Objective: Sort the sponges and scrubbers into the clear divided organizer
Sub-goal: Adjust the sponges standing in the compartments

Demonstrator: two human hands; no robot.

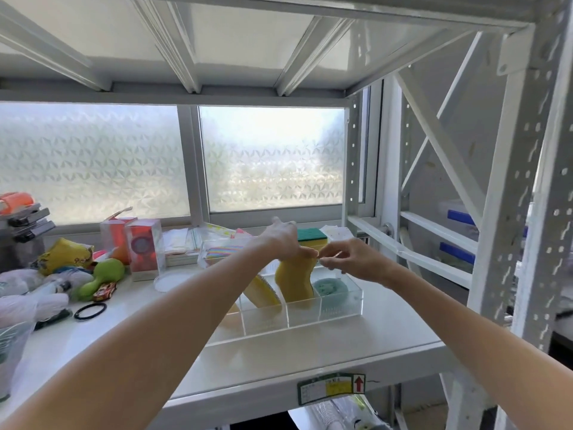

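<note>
Left forearm (192,293) hides organizer's (341,308) left end — contents unclear.

We've got both bare arms stretched out ahead, our left hand (283,240) curled over with fingers pinched down, our right hand (347,259) meeting it, fingertips nearly touching.

Bright backlight from frosted window (269,159), soft blur, wide-angle edge bending

Counts on the shelf

One organizer (341,308), three yellow sponges (293,282), one teal scrubber (328,288), one green-topped sponge (311,237), two hands (283,240).
</note>
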